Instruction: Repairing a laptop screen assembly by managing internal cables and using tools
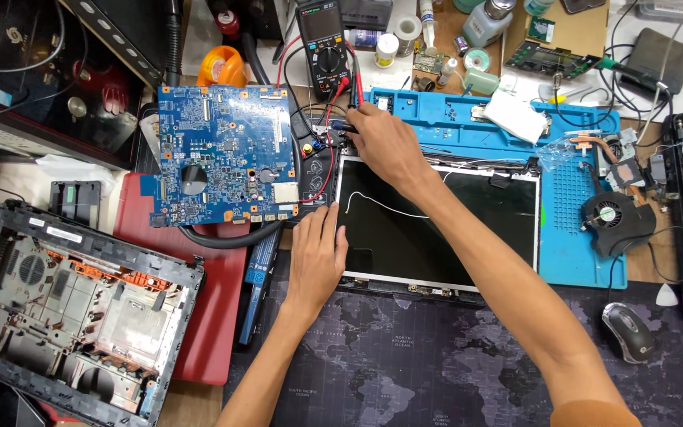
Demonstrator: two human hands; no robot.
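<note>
Laptop screen [436, 229] — between both hands

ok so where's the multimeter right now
In the head view the multimeter sits at the top centre, above the right hand and right of the blue circuit board.

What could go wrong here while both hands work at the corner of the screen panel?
The left hand presses on the edge of the screen panel; the panel might crack. The right hand works beside the multimeter leads and could snag them. The thin white wire lying across the panel may get pulled.
</note>
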